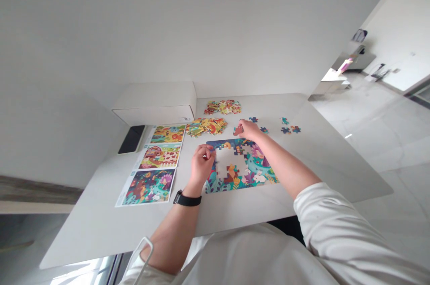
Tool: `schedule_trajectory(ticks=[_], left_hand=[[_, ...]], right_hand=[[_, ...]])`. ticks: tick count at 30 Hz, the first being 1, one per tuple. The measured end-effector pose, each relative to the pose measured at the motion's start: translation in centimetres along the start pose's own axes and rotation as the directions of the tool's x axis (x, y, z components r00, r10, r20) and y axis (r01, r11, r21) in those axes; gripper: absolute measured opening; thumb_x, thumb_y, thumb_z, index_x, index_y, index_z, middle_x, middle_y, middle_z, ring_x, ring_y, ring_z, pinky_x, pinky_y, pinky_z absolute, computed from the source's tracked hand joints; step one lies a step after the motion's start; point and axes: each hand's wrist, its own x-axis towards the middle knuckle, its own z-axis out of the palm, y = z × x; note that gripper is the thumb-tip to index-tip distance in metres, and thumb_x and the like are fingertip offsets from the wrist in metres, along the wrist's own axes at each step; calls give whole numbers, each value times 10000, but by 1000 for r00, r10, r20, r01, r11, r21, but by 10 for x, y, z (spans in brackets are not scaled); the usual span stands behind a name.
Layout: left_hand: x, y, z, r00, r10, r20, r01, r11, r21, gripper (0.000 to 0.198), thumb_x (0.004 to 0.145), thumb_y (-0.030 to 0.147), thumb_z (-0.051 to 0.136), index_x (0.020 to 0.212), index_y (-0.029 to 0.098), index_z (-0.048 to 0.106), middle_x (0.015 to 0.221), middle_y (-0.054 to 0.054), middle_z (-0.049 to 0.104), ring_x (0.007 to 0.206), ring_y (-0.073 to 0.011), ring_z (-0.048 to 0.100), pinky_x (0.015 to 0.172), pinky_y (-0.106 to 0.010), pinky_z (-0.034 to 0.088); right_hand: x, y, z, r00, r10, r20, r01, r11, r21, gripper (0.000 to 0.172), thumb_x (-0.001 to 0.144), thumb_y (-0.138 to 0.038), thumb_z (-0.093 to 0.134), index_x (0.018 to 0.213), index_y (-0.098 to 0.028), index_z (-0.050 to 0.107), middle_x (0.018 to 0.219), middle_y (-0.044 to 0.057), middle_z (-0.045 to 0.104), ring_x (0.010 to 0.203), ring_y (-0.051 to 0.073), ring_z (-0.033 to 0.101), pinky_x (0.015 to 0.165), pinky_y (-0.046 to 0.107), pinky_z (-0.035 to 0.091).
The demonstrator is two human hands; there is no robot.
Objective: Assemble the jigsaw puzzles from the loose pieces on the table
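Note:
A partly filled jigsaw puzzle (260,166) of a colourful forest scene lies flat before me, with a white gap at its middle and left. My right hand (250,130) reaches past its far edge, fingers closed on a brown puzzle piece (238,131) at the table surface. Beside the puzzle's left edge is my left hand (202,161), its fingers curled together; whether they hold anything is hidden. Close to my right hand lie loose dark blue pieces (253,119). A few more loose pieces (285,131) sit farther right.
Two piles of pieces, a yellow pile (208,127) and a red-green pile (224,106), lie toward the back. Three picture sheets (159,155) are on the left, beside a phone (132,139). A white box (154,103) stands against the wall.

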Motion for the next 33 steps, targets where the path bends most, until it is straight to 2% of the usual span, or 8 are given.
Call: schedule_trajectory(ticks=[5, 10, 13, 17, 21, 24, 27, 33], left_hand=[[0, -5, 1, 1000, 14, 15, -14, 1000, -9, 360, 866, 271, 691, 639, 230, 415, 1034, -82, 695, 1012, -215, 685, 790, -318, 571], [-2, -2, 4, 998, -43, 40, 45, 997, -64, 317, 877, 340, 729, 723, 223, 478, 1018, -59, 709, 837, -159, 656, 671, -258, 524], [-6, 4, 6, 992, -98, 78, 109, 984, -143, 256, 880, 410, 786, 924, 229, 609, 970, -33, 706, 708, -128, 608, 602, -239, 497], [-13, 8, 10, 973, -113, 203, 164, 952, -257, 399, 900, 531, 800, 1124, 236, 651, 983, -45, 704, 702, -133, 620, 527, -223, 493], [-17, 7, 13, 941, -139, 309, 228, 935, -272, 464, 880, 585, 820, 1130, 226, 664, 863, -20, 686, 594, -112, 570, 451, -208, 446], [-16, 6, 12, 935, -161, 316, 249, 932, -262, 450, 843, 571, 860, 1044, 216, 670, 756, 9, 654, 537, -98, 524, 444, -211, 430], [-13, 6, 11, 934, -207, 292, 297, 904, -309, 448, 823, 564, 876, 1006, 218, 658, 740, 14, 658, 534, -92, 516, 457, -213, 425], [-10, 3, 12, 927, -248, 282, 346, 855, -386, 497, 775, 575, 908, 996, 215, 646, 695, 45, 607, 499, -71, 483, 443, -198, 396]], right_hand=[[-19, 0, 4, 993, -26, -113, 58, 955, 292, 272, 920, -152, 664, 1171, -255, 641, 1064, 26, 781, 972, 200, 733, 919, 322, 537], [-53, -5, 5, 987, 5, -162, 101, 762, 640, 293, 901, -283, 673, 1187, -264, 615, 1064, 20, 752, 928, 197, 727, 874, 335, 583], [-81, -17, 6, 990, 13, -140, 97, 654, 751, 317, 889, -372, 698, 1180, -278, 613, 1090, 36, 744, 962, 220, 727, 866, 359, 604], [-115, -39, 15, 997, -10, -81, 73, 556, 828, 359, 885, -454, 714, 1188, -300, 598, 1066, 34, 743, 929, 234, 738, 838, 379, 620], [-132, -53, 32, 998, -63, -27, 56, 527, 848, 382, 888, -512, 727, 1191, -308, 616, 1104, 37, 752, 964, 246, 752, 886, 407, 629], [-137, -52, 43, 998, -55, -29, 53, 530, 846, 386, 935, -581, 671, 1220, -321, 642, 1154, 45, 758, 1055, 261, 750, 960, 429, 622], [-139, -45, 47, 1000, -2, -19, 17, 514, 858, 400, 980, -619, 601, 1250, -328, 647, 1153, 54, 762, 1107, 270, 747, 989, 435, 618], [-137, -39, 49, 997, 80, 23, -57, 454, 889, 427, 977, -660, 616, 1215, -311, 673, 1089, 72, 770, 1016, 269, 760, 969, 436, 622]])
